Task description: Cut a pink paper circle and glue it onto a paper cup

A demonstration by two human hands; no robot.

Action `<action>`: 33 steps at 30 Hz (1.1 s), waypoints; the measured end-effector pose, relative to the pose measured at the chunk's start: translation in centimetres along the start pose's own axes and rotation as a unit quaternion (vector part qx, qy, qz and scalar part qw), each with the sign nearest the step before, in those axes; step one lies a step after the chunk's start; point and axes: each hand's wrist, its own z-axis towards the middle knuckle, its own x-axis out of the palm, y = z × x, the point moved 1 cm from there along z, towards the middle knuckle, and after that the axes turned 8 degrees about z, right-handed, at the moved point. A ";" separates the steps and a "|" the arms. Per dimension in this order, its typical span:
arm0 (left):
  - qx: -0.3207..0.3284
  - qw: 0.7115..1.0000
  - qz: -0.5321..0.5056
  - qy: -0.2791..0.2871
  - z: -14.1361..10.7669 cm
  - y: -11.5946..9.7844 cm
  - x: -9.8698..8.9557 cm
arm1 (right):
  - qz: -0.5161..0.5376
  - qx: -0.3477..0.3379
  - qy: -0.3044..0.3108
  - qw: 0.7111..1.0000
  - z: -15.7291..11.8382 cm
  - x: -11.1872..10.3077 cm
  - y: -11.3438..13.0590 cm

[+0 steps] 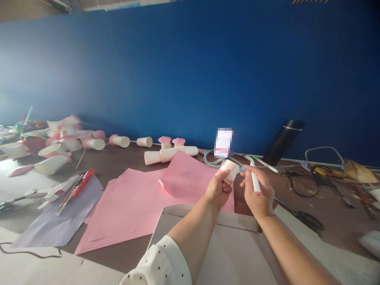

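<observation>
My left hand (219, 190) is closed around a small white paper cup (228, 171) with orange-pink marks on its side. Close beside it on the right, my right hand (259, 190) grips a white marker (255, 183) with a pink end; its tip is hard to make out. Both hands are above the table's middle, near the front of a phone (223, 142) that leans upright with a blurred screen. Beneath and left of my left hand lie pink paper sheets (127, 209), one corner curled up.
A stack of paper cups (170, 154) lies behind the pink sheets. Two pink-topped cups (171, 142) stand by the blue partition (190, 71). Scissors (56, 192) and a red-handled cutter (83, 184) are at left; a black bottle (283, 142) and black scissors (307, 219) at right.
</observation>
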 end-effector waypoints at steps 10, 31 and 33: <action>0.006 1.000 0.011 0.025 0.1 0.1 -0.1 | -0.014 -0.027 0.008 0.999 -0.1 0.0 -0.2; 0.007 1.000 0.017 0.023 0.3 0.2 -0.1 | -0.052 -0.118 -0.009 0.992 0.2 0.0 -0.1; 0.008 0.999 0.021 0.023 0.3 0.3 -0.1 | -0.052 -0.109 -0.011 0.993 0.1 0.0 -0.1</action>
